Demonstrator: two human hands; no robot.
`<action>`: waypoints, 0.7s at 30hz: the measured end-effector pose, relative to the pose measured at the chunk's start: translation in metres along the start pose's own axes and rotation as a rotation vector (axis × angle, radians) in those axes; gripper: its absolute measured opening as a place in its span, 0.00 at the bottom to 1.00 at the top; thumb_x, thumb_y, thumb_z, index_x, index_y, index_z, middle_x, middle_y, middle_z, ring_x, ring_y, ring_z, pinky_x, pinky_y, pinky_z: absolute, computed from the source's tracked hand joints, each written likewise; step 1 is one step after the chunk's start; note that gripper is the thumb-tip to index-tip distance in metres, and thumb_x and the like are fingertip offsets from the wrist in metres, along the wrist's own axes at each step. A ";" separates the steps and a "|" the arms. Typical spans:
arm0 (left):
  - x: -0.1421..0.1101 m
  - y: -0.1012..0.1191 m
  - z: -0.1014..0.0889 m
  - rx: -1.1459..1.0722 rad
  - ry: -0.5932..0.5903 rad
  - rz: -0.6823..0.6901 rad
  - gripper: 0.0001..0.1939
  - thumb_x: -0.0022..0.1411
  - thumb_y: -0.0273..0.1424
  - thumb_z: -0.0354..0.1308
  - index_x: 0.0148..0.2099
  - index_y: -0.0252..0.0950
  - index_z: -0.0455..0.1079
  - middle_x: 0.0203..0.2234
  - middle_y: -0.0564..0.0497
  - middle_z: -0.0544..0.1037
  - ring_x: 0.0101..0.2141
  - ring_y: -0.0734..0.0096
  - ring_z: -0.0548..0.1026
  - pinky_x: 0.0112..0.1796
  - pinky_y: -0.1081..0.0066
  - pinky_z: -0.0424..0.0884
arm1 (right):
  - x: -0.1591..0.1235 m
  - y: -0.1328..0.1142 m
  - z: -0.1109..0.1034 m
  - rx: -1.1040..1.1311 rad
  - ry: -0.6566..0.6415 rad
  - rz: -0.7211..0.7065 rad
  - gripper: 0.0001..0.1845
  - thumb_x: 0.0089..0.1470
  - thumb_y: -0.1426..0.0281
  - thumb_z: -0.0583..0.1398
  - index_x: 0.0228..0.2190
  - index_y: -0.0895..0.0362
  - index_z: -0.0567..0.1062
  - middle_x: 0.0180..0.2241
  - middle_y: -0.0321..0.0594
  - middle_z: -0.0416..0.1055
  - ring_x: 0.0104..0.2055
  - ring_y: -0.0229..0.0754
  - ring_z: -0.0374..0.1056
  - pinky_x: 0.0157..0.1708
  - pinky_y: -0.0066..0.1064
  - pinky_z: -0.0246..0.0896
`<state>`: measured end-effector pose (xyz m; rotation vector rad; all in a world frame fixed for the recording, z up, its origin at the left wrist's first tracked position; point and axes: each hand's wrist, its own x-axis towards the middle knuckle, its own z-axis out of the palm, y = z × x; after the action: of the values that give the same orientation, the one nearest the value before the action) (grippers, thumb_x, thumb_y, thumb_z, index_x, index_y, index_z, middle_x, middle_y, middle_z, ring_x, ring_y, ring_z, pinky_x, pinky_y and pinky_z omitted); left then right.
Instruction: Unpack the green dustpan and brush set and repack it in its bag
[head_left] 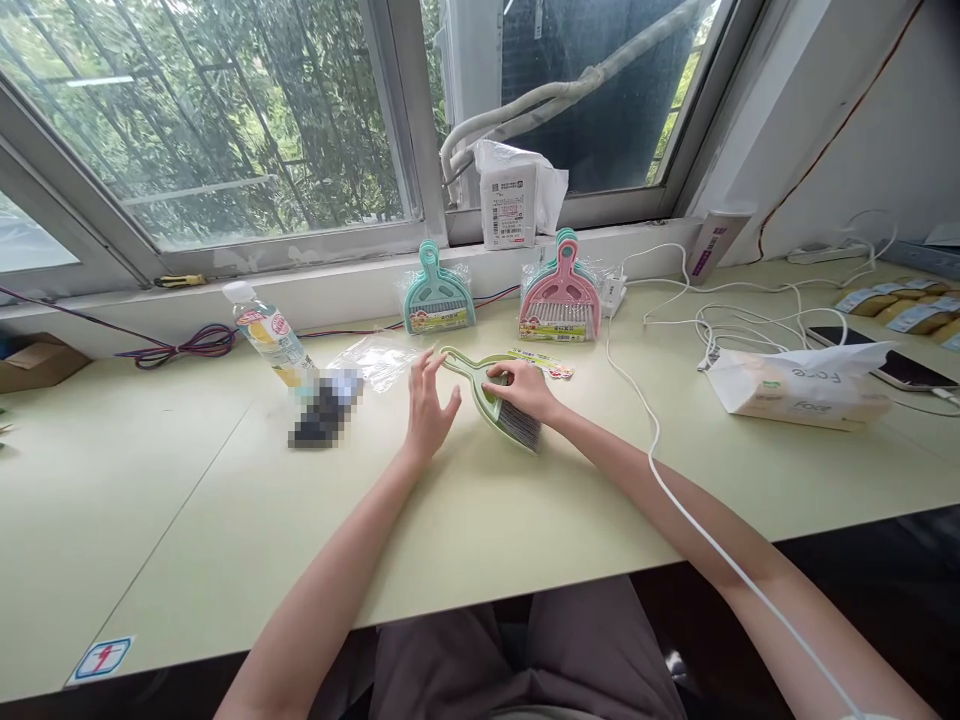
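Note:
A light green dustpan and brush set (489, 400) lies at a slant on the table, its dark bristles pointing toward me. My right hand (523, 388) is closed on the middle of it, fingers over the brush block. At the handle end, my left hand (431, 408) has its fingers apart; whether a fingertip touches the handle I cannot tell. Behind my right hand is a printed label card (541, 362). Clear plastic wrap (379, 358) lies crumpled left of the handle.
Wrapped teal (439, 300) and pink dustpan sets (561, 300) stand against the sill. At left are a drink bottle (271, 335) and a blurred dark item (322, 412). A tissue pack (799, 388) sits at right. A white cable (652, 440) runs over my right forearm.

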<state>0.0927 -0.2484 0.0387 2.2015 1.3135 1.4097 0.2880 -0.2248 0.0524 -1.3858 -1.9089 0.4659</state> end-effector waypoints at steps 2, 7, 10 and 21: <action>-0.002 0.009 0.008 -0.332 -0.083 -0.202 0.37 0.66 0.35 0.53 0.71 0.45 0.38 0.64 0.39 0.58 0.57 0.59 0.68 0.54 0.56 0.68 | 0.000 -0.002 0.001 0.074 0.032 0.046 0.10 0.50 0.65 0.66 0.35 0.56 0.79 0.37 0.38 0.78 0.37 0.40 0.69 0.40 0.29 0.61; -0.010 0.025 0.025 -0.779 -0.269 -0.566 0.42 0.61 0.34 0.59 0.70 0.44 0.40 0.60 0.41 0.64 0.50 0.63 0.73 0.49 0.64 0.71 | -0.005 -0.004 0.010 0.129 0.094 0.026 0.09 0.49 0.67 0.65 0.35 0.57 0.79 0.38 0.40 0.77 0.39 0.41 0.68 0.42 0.31 0.61; -0.011 0.026 0.025 -0.846 -0.456 -0.669 0.31 0.59 0.31 0.57 0.63 0.37 0.54 0.48 0.43 0.73 0.41 0.65 0.76 0.42 0.65 0.75 | -0.007 -0.006 0.014 0.164 0.058 -0.004 0.11 0.50 0.67 0.64 0.37 0.57 0.78 0.38 0.40 0.77 0.39 0.41 0.68 0.42 0.31 0.61; 0.007 -0.008 0.001 -0.761 -0.079 -0.709 0.22 0.55 0.30 0.55 0.53 0.40 0.63 0.41 0.50 0.74 0.35 0.70 0.76 0.30 0.73 0.75 | 0.015 0.073 -0.019 -0.393 0.131 0.052 0.20 0.61 0.69 0.54 0.53 0.58 0.72 0.60 0.50 0.62 0.63 0.54 0.52 0.59 0.46 0.51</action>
<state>0.0901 -0.2379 0.0374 1.1304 1.0970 1.2164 0.3481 -0.1873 0.0224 -1.6719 -1.9272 0.0174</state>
